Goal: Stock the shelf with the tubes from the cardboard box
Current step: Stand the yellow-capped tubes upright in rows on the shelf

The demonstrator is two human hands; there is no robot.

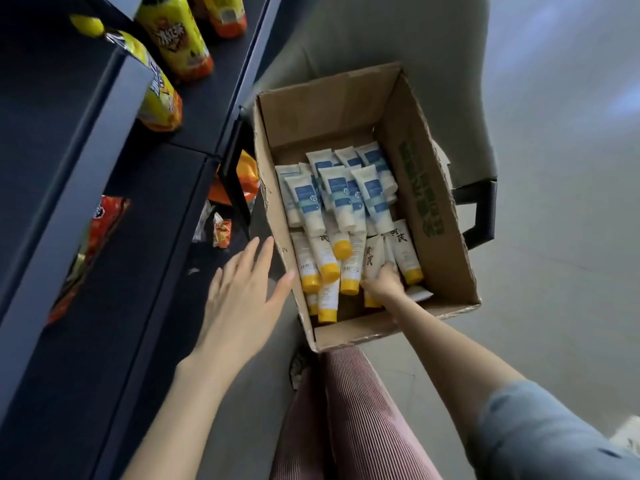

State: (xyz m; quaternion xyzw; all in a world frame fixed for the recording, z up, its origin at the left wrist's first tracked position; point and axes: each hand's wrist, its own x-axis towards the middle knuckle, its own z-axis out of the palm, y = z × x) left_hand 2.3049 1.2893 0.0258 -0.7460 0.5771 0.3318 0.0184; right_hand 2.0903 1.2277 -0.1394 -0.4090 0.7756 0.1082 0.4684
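An open cardboard box (436, 216) stands on the floor to the right of the dark shelf (114, 209). Inside lie several white tubes with blue labels (341, 197) at the far end and several white tubes with yellow caps (329, 268) at the near end. My right hand (382, 284) is down in the box, fingers closed around a yellow-capped tube (373, 258) near the right wall. Above the shelf's edge, just left of the box, my left hand (242, 296) hovers with fingers spread, holding nothing.
Yellow and orange snack bags (173, 39) sit on the upper shelf boards, a red bag (93, 244) lower down, and small packets (221, 226) near the shelf's edge. Behind the box is a grey seat with a black frame (481, 213). My knees in pink trousers (349, 410) are below.
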